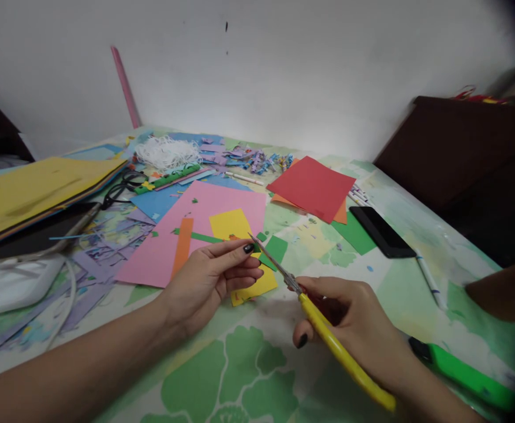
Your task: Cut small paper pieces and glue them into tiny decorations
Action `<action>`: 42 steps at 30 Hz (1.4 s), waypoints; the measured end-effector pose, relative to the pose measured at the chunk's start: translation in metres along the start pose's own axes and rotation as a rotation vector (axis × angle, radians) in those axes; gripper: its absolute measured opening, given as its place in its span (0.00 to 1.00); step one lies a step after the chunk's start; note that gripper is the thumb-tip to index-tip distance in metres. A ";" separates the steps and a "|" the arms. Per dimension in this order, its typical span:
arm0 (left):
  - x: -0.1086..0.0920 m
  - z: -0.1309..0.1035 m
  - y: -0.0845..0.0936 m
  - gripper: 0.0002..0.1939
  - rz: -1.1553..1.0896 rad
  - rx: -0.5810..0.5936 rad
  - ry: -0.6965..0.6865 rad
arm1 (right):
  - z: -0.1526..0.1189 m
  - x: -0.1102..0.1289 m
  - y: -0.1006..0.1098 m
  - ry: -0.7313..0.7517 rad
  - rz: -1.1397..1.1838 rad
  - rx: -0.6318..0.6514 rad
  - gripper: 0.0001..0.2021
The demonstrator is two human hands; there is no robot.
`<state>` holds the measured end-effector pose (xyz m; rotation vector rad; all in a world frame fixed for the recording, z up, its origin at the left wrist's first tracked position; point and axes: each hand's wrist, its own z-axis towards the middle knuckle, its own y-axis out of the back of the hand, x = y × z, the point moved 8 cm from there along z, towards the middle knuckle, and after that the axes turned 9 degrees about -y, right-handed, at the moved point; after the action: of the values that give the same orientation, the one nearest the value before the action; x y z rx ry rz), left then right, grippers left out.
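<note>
My left hand [222, 267] pinches a small piece of green paper [256, 248] between thumb and fingertips, mostly hidden by them. In my right hand [354, 317] are scissors with yellow handles [332, 341]. Their narrow metal blades [273, 258] point up and left, with the tips right beside my left thumb. Beneath and behind my left hand lie yellow paper [257, 285], a green paper piece [276, 251], an orange strip [181, 249] and a pink sheet [151, 261].
Red paper [313, 185] lies behind, near a black phone [381, 231] and a white pen [431, 282]. A green cutter [469, 373] is beside my right forearm. Stacked yellow sheets [37, 182], glasses [123, 188] and white shredded strands [168, 151] occupy the left. Brown furniture [469, 141] stands right.
</note>
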<state>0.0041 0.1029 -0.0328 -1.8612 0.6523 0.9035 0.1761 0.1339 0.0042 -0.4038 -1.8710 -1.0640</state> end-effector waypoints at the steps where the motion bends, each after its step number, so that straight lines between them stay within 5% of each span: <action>1: -0.001 0.000 0.000 0.09 -0.001 -0.003 -0.001 | 0.000 0.001 -0.001 0.013 -0.011 0.002 0.09; 10: -0.010 0.002 -0.003 0.03 -0.006 0.053 -0.135 | 0.001 0.002 0.001 0.027 -0.009 0.010 0.10; 17: -0.025 0.003 -0.003 0.13 0.283 0.105 -0.307 | 0.002 -0.001 0.012 0.070 -0.030 -0.081 0.11; 26: -0.020 0.002 -0.004 0.13 0.238 0.124 -0.226 | -0.001 0.010 0.016 0.166 -0.311 -0.224 0.13; 42: -0.011 -0.005 -0.011 0.05 0.079 0.182 -0.123 | -0.006 0.017 0.010 0.290 -0.299 -0.320 0.26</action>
<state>0.0070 0.1032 -0.0167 -1.6148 0.7122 0.9687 0.1768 0.1324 0.0252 -0.1388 -1.5339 -1.5462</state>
